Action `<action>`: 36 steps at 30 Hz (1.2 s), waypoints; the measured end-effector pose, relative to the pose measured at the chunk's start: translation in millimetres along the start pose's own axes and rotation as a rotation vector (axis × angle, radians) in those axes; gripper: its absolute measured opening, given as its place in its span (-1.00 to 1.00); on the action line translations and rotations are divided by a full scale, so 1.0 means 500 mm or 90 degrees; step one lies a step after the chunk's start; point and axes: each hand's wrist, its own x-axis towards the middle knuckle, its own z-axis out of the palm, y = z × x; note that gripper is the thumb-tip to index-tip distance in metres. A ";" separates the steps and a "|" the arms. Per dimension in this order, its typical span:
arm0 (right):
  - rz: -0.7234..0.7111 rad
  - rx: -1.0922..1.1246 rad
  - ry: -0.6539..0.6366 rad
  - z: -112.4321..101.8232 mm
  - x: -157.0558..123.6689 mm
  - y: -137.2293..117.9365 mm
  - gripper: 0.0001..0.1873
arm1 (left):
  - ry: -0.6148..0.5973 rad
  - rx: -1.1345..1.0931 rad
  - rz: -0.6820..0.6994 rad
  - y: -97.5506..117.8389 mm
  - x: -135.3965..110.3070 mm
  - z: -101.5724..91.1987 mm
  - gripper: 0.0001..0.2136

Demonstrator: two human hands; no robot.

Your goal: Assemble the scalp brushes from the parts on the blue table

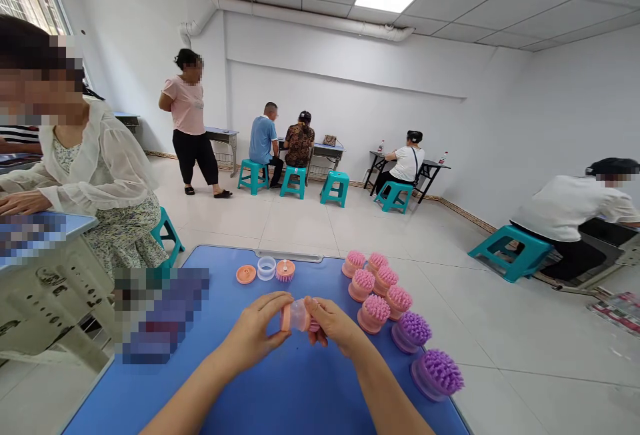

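Observation:
Over the middle of the blue table, a pink-orange bristle brush with a clear barrel [299, 315] lies sideways between my hands. My left hand [260, 325] grips its orange end between thumb and fingers. At the bristled end, my right hand [327, 321] is closed around it, covering most of the bristles. Beyond my hands lie an orange disc [246, 275], a clear ring [267, 268] and an orange bristle head [285, 270] with a small white post on top. To the right stand several pink brushes [374, 313] and two purple brushes [437, 375], bristles up.
The blue table [225, 388] has a raised far edge with a grey slot. A pixelated patch [165, 321] covers its left side. A person in a sheer blouse [110, 161] sits close at left. Others sit on teal stools [335, 188] along the walls; one person [187, 108] stands.

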 end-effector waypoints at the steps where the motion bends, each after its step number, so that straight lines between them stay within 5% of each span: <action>1: 0.008 -0.009 -0.005 0.000 0.001 0.002 -0.37 | 0.001 0.010 0.018 0.002 0.000 0.000 -0.62; 5: 0.011 0.054 0.008 0.000 -0.003 0.002 -0.40 | 0.020 0.021 0.010 0.008 -0.001 -0.003 -0.63; 10: -0.111 0.093 0.049 0.004 -0.009 -0.009 -0.37 | 0.009 -0.049 -0.098 0.010 -0.003 -0.006 -0.58; 13: -0.048 0.076 0.055 0.008 -0.002 -0.006 -0.51 | 0.011 -0.020 -0.030 0.005 -0.004 -0.003 -0.59; 17: 0.053 0.072 0.032 0.009 0.005 0.004 -0.40 | 0.029 0.041 0.064 0.003 -0.004 0.000 -0.64; 23: 0.016 0.177 0.012 0.011 -0.011 -0.011 -0.36 | 0.059 -0.005 -0.042 0.009 -0.003 -0.001 -0.60; 29: -0.049 0.206 0.104 0.005 -0.010 -0.021 -0.58 | 0.079 -0.249 -0.196 0.021 0.006 -0.017 -0.63; 33: -0.028 0.369 0.127 -0.002 -0.005 -0.019 -0.58 | 0.175 -0.613 -0.334 0.029 0.012 -0.039 -0.67; 36: 0.012 0.489 0.079 0.007 -0.004 -0.017 -0.50 | 0.152 -0.844 -0.406 0.034 0.013 -0.043 -0.73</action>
